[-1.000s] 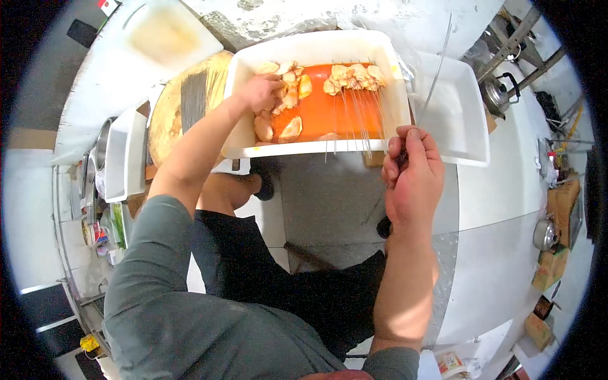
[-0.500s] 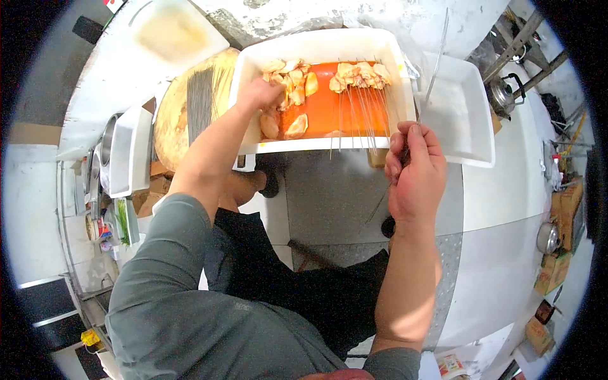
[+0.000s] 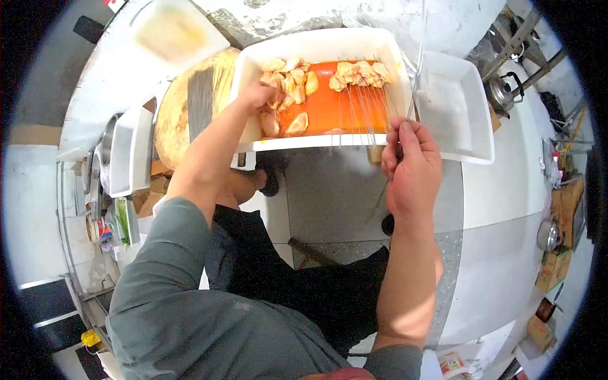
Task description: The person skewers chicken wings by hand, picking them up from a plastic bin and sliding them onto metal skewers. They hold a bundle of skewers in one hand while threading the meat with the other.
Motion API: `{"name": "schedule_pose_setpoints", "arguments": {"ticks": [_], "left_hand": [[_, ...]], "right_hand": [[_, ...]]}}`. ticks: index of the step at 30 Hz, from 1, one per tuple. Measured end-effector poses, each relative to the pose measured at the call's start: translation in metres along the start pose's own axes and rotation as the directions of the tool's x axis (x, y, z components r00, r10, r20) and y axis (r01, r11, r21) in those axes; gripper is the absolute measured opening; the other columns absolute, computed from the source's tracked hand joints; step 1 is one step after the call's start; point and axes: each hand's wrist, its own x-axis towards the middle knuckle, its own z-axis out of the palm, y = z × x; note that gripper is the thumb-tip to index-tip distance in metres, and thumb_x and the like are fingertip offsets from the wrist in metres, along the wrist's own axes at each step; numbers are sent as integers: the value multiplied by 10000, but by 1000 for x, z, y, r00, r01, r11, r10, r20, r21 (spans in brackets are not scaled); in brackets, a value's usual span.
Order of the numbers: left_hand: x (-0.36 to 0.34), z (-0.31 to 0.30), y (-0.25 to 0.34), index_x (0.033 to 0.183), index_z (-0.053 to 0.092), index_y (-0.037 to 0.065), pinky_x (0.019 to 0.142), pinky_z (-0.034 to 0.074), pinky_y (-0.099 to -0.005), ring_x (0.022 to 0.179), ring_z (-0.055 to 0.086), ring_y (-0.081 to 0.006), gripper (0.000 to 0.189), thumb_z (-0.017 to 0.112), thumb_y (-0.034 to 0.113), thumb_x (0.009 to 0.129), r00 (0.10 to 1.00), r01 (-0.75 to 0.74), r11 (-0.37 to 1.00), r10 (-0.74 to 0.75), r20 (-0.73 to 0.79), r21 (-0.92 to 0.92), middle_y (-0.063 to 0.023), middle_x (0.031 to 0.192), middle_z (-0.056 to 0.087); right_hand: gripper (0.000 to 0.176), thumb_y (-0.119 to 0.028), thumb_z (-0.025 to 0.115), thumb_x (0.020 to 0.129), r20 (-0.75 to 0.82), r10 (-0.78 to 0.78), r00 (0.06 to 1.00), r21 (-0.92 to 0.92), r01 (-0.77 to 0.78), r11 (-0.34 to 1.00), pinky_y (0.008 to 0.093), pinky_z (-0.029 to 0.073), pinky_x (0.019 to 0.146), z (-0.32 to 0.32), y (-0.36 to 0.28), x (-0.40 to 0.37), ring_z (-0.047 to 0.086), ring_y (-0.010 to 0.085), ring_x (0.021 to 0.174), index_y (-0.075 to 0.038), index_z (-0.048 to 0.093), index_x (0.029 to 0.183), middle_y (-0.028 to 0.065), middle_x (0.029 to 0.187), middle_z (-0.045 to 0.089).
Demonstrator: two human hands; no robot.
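My left hand [image 3: 256, 96] reaches over the near left side of a white plastic tub [image 3: 253, 147], its bent fingers at a pile of raw meat pieces [image 3: 295, 79]; the fingertips are partly hidden. Closed around thin metal skewers [image 3: 415, 88], my right hand [image 3: 413, 149] is at the tub's near right corner. One skewer points up and away past the rim, and thin ends show below the fist. Inside the tub, threaded meat [image 3: 360, 75] rests on the right, its skewers leaning toward the near rim. Orange-red liquid [image 3: 323, 114] covers the tub's bottom.
Left of the tub, a bundle of skewers [image 3: 201, 95] lies on a round wooden chopping board [image 3: 170, 120]. A white cutting board [image 3: 180, 35] is behind it. Another white tub [image 3: 453, 107] stands to the right. A metal kettle [image 3: 502, 95] sits farther right.
My right hand has shifted slightly left, and the upper end of its skewer has swung left. My left hand has moved a little left at the meat pile.
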Motion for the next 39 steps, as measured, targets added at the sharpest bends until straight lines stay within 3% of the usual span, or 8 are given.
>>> {"name": "schedule_pose_setpoints", "arguments": {"ticks": [2,3,5,9,16,20,28,39], "left_hand": [[-15,-10,10,897,620,-15,535,474,-293,612,552,-162,163,624,126,815,996,-14,992,25,88,-125,-79,725,602],[-24,-15,13,888,616,1,530,472,-279,608,542,-146,137,621,119,817,991,-103,990,110,74,-92,-71,718,593],[-24,-17,16,911,586,8,552,498,-286,663,578,-150,125,618,62,804,997,-67,937,49,-62,-344,-72,778,590],[-74,-20,48,1107,518,15,724,538,-275,856,615,-186,280,617,49,847,989,-143,830,97,-112,-540,-87,969,612],[-106,-11,50,1078,573,24,727,526,-273,861,616,-179,223,612,68,863,989,-125,592,134,-55,-796,-77,977,634],[-126,3,53,1055,596,46,634,475,-224,804,598,-141,182,598,107,884,993,-8,487,105,50,-873,-47,958,641],[-101,3,59,1118,558,24,805,547,-273,937,621,-180,232,595,69,893,950,-74,332,309,35,-940,-65,1045,621],[-106,-10,66,1062,548,-27,763,541,-315,905,629,-225,198,483,127,957,974,-8,138,226,23,-990,-128,1016,621]], "right_hand": [[107,-123,561,915,16,20,1000,-28,-19,999,185,305,427,0,2,0,399,41,498,-40,626,933,-28,661,505],[112,-113,563,907,33,34,999,-55,-32,998,185,303,428,0,4,-2,399,39,499,-35,630,951,-30,654,500],[139,-93,563,891,85,47,995,-128,-36,991,186,307,431,0,9,-1,406,37,504,-22,635,987,-29,648,502],[190,-64,556,873,149,53,987,-252,-13,968,195,341,444,3,24,-5,440,41,519,-3,633,1036,-11,670,538],[119,-36,547,874,238,150,959,-333,-64,941,202,390,453,18,60,-11,493,65,514,-10,571,988,68,734,632],[93,-66,543,887,227,227,947,-432,-111,895,216,400,445,20,75,-11,511,84,502,-11,522,959,89,738,646],[122,-105,531,904,174,239,955,-591,-93,801,250,414,423,40,86,-6,510,101,468,7,509,947,110,743,652],[100,-100,524,912,179,213,961,-647,-48,761,239,423,454,45,101,-6,511,94,493,-16,519,965,75,754,655]]}}
